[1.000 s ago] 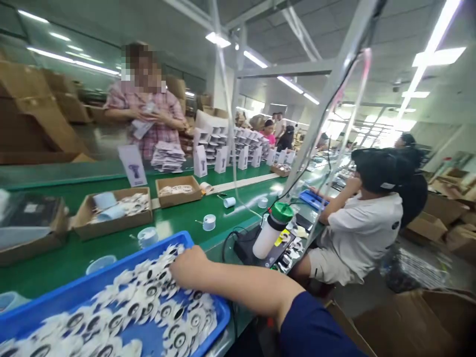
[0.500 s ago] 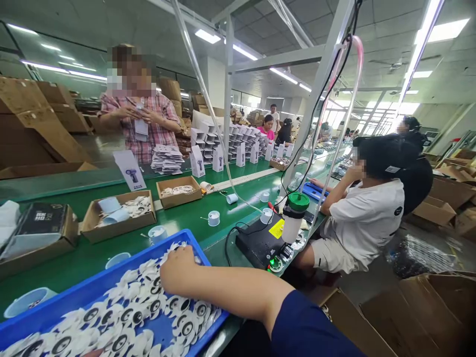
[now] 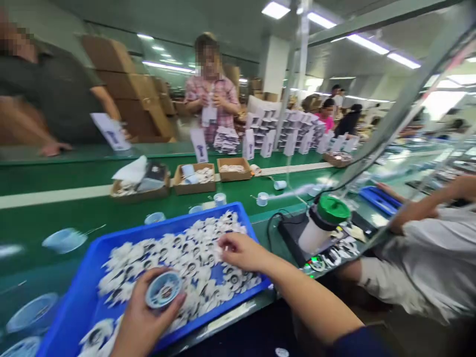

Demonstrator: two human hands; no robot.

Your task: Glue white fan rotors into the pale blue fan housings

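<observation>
My left hand (image 3: 138,313) is closed round a light blue cup-shaped housing (image 3: 164,293), its open end facing up with small parts inside. It is held over the near side of a blue tray (image 3: 80,277). Several white fan impellers (image 3: 171,248) with dark ring centres lie piled in that tray. Above the right part of the pile is my right hand (image 3: 240,252), fingers curled and thumb pressed in. Something white shows at its fingertips, too blurred to tell apart from the impellers below.
Light blue housings (image 3: 65,240) stand along the green conveyor (image 3: 122,215). Beyond are small cardboard boxes (image 3: 234,173) of parts and printed white cartons (image 3: 268,144). A green-lidded bottle (image 3: 323,223) and a metal post stand right. People are across the belt and at the right.
The view has swung left and down. My left hand has come into sight with a light blue housing. My right hand still hovers at the impellers, its fingertips now visible.
</observation>
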